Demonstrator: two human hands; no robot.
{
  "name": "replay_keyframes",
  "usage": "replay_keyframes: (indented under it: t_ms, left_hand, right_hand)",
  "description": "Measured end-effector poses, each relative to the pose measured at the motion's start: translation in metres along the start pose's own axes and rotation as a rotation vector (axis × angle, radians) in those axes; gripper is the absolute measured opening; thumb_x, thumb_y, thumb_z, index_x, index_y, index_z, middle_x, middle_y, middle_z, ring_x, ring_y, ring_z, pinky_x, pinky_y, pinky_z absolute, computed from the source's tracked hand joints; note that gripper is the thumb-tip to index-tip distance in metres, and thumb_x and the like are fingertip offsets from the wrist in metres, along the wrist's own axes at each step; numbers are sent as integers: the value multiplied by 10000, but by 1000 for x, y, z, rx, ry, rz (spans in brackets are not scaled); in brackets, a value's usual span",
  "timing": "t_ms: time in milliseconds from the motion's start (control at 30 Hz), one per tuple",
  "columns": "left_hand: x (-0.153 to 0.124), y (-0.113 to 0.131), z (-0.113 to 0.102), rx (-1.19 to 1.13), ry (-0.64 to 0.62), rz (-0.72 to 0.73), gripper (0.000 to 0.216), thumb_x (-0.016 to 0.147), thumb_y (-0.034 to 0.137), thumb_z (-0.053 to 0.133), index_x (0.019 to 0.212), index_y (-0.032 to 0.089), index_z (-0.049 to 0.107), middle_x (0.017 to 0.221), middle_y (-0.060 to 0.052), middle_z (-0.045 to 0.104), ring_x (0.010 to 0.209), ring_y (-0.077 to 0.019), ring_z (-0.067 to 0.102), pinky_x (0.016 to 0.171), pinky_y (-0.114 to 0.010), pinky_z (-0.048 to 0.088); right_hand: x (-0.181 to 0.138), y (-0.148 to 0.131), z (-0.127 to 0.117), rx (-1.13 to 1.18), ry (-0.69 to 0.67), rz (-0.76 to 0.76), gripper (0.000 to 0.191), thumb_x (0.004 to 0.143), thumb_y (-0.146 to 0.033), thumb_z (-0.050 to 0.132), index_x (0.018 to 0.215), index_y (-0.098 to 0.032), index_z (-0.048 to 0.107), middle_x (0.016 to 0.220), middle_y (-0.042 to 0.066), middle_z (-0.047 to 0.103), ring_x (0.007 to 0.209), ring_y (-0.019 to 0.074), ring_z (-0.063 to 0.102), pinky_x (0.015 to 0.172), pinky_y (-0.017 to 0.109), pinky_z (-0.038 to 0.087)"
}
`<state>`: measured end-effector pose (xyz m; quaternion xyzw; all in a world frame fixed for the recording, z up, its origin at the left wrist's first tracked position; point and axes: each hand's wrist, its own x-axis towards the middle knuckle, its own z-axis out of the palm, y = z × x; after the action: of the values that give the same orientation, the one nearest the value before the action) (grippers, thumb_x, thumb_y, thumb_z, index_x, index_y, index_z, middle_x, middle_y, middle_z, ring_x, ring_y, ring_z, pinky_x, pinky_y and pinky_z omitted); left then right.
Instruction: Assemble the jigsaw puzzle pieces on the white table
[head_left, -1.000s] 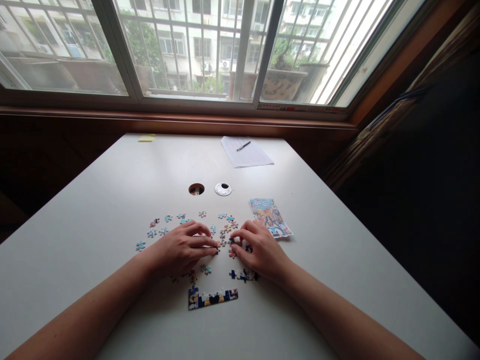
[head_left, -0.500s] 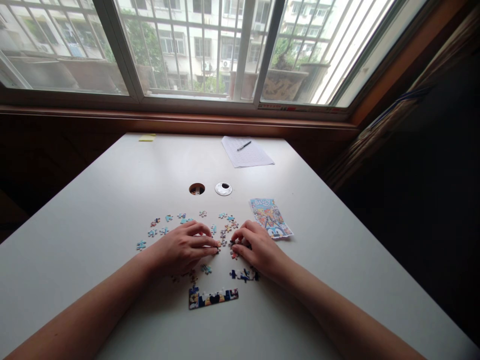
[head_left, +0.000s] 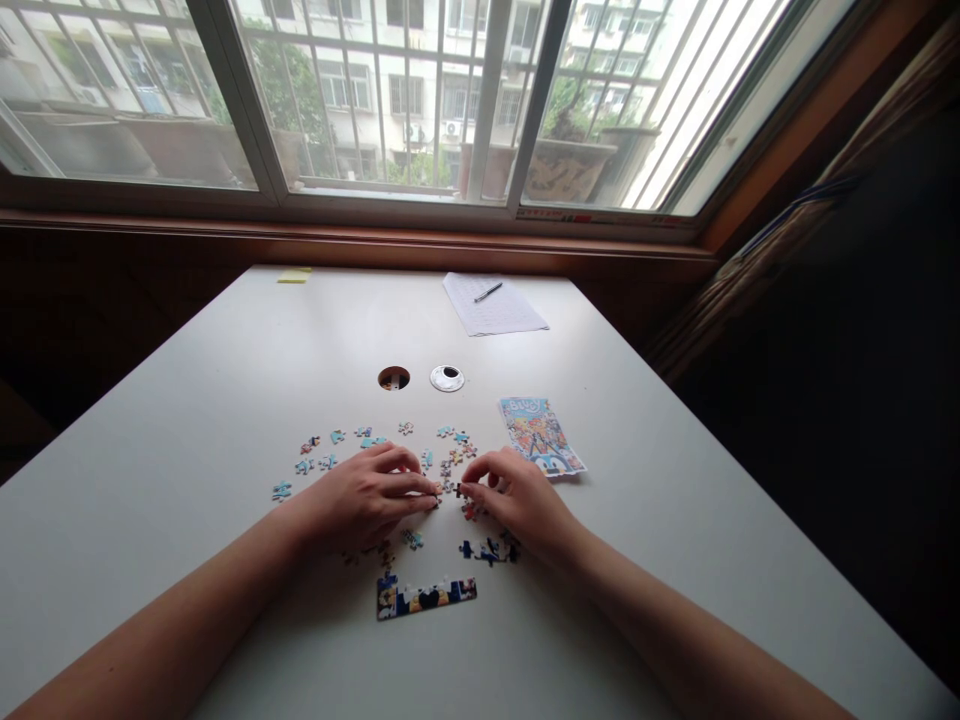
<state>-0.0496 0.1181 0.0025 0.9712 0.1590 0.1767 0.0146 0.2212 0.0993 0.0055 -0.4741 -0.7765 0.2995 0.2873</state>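
Observation:
Over the loose jigsaw pieces, my left hand is curled, its fingertips closed on a small puzzle piece. Facing it, my right hand pinches a dark puzzle piece between thumb and forefinger. A joined strip of puzzle lies nearest me, with a dark blue and yellow pattern. Below my right hand rests a blue and white cluster of pieces. Several loose pieces spread left of and beyond my hands; some are partly hidden beneath my left hand.
A colourful picture sheet lies beyond my right hand. Farther back on the white table are a cable hole, its round cover, and paper sheets with a pen. A yellow note is at the far edge.
My right hand has lifted slightly and its fingers have drawn into a pinch on a dark puzzle piece. My left hand stays almost where it was.

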Motion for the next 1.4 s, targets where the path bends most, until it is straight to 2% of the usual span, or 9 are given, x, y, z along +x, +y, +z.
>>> replay_keyframes:
  t_ms: [133, 467, 767, 1033, 1400]
  left_hand:
    - [1, 1, 0, 20, 7, 2, 462, 883, 104, 548, 1309, 274, 594, 1253, -25, 687, 1067, -221, 563, 924, -386, 494]
    - [3, 2, -2, 14, 6, 25, 467, 895, 99, 526, 1332, 260, 568, 1285, -9, 675, 1063, -223, 552, 945, -400, 476]
    - [4, 3, -1, 23, 20, 20, 443, 896, 114, 569, 1315, 257, 583, 1241, -25, 686, 1047, -211, 561, 949, -386, 473]
    - [4, 3, -1, 38, 28, 17, 402, 918, 131, 553, 1291, 269, 610, 1225, -37, 694, 1030, -210, 562, 927, -368, 482]
    - [3, 2, 0, 38, 30, 30, 434, 893, 129, 585, 1309, 256, 595, 1215, -33, 693, 1026, -207, 571, 923, -368, 487]
  right_hand:
    - [-1, -6, 2, 30, -2, 40, 84, 909, -285, 673, 947, -268, 747, 888, 12, 743, 889, 212, 600, 799, 354, 465]
    - [-3, -6, 8, -78, 31, 2, 157, 922, -226, 646, 996, -298, 765, 878, -1, 750, 916, 219, 555, 856, 369, 420]
    - [-3, -7, 9, -80, 11, 15, 141, 895, -195, 643, 892, -287, 749, 830, -16, 743, 899, 220, 558, 848, 372, 413]
    - [-4, -5, 9, -89, -11, -47, 187, 928, -208, 625, 1040, -286, 753, 898, 23, 727, 935, 226, 552, 855, 372, 444]
    - [-2, -4, 7, -127, -58, -69, 146, 937, -152, 588, 945, -246, 699, 917, 19, 701, 933, 201, 570, 864, 359, 439]
